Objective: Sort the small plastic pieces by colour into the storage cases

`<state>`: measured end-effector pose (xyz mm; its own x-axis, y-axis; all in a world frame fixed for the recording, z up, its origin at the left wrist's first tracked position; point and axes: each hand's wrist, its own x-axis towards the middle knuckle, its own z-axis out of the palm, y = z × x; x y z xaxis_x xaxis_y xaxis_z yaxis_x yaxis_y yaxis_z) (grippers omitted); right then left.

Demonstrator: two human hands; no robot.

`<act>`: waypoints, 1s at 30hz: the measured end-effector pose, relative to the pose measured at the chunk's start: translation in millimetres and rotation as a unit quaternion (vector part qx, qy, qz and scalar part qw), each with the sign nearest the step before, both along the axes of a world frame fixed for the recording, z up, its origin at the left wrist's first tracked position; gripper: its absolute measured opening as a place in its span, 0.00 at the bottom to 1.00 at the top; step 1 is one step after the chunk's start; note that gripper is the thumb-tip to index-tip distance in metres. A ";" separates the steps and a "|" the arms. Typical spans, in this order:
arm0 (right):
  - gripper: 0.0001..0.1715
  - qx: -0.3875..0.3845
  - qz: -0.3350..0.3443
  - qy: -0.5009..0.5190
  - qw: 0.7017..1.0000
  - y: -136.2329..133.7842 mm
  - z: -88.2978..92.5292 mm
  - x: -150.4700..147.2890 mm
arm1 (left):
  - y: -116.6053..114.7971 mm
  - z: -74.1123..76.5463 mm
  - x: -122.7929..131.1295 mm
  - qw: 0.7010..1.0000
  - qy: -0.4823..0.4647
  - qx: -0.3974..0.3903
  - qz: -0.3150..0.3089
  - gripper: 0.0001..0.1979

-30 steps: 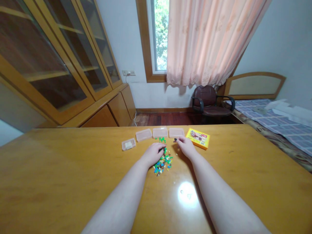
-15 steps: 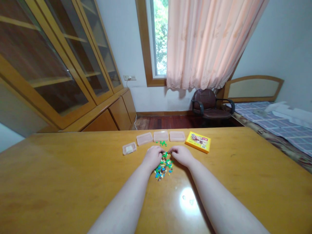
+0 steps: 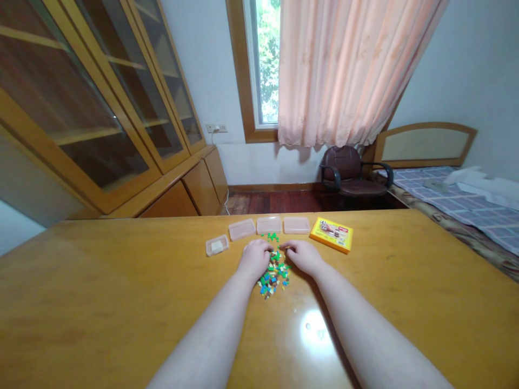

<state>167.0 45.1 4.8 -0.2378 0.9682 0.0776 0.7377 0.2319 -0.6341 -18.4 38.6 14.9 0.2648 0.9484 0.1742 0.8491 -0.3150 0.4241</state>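
Note:
A loose pile of small toy bricks (image 3: pixel 273 275) in green, blue, brown, cream and yellow lies on the wooden table between my forearms. My left hand (image 3: pixel 256 258) rests along the pile's left side, its fingers curled in at the far end. From the right, my right hand (image 3: pixel 302 255) reaches to the same far end with bent fingers drawn together. Anything in either hand's fingertips is too small to make out. Just beyond the fingers lies a separate small group of green bricks (image 3: pixel 273 236).
Beyond the bricks stand three shallow clear plastic boxes, the left (image 3: pixel 242 230), middle (image 3: pixel 268 225) and right (image 3: pixel 296 225). A smaller clear box (image 3: pixel 217 246) holding something white is at left. A yellow carton (image 3: pixel 331 235) lies at right. The table's far edge runs behind them.
The view has shifted slightly. Both hands stay at the far end of the pile, with only small finger movement.

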 end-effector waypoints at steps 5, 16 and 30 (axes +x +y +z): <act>0.20 0.004 0.031 -0.017 0.999 0.4 -0.6 -0.2 | 0.7 -1.8 0.0 1.000 -0.012 0.004 0.012 0.18; 0.21 -0.010 0.003 -0.046 0.999 -2.1 5.6 -3.0 | -2.2 2.4 1.7 1.000 -0.002 0.009 0.006 0.14; 0.20 -0.022 0.000 -0.063 0.998 -1.7 7.2 -3.6 | 0.7 -4.2 0.2 0.999 -0.030 0.021 -0.019 0.14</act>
